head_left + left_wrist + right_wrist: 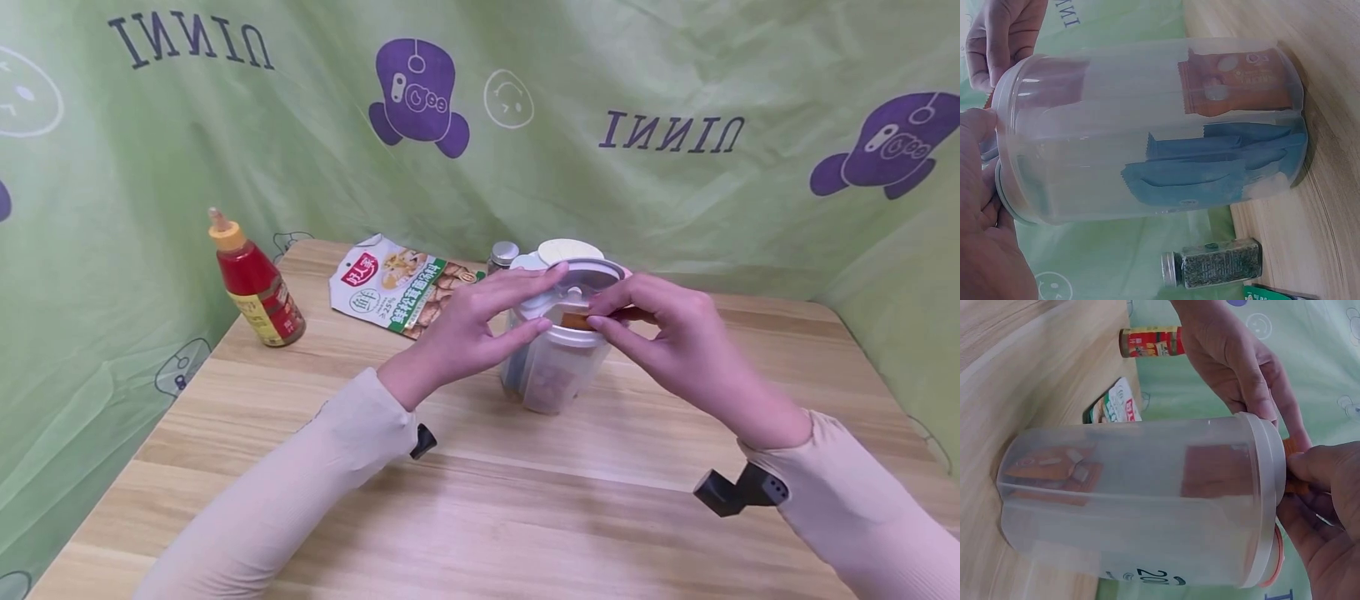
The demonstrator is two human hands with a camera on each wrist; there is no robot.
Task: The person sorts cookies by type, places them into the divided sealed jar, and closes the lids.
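Note:
A clear divided plastic container [553, 379] with a pale rim stands on the table, one round lid [592, 271] raised. My right hand [667, 325] pinches an orange-brown snack packet [576, 321] at the opening; its lower part shows through the wall in the right wrist view. My left hand [472, 325] rests at the rim, thumb on the near edge and straight fingers reaching to the raised lid. Inside, an orange packet [1238, 81] lies at the bottom of one compartment, and several blue packets [1191, 178] fill the bottom of another.
On the left stands a red sauce bottle [262, 292] with a yellow cap. A white and green food pouch [401, 287] lies behind my left hand. Near the container is a spice jar [1213, 262] with a silver lid. Green printed cloth [315, 142] hangs behind the table.

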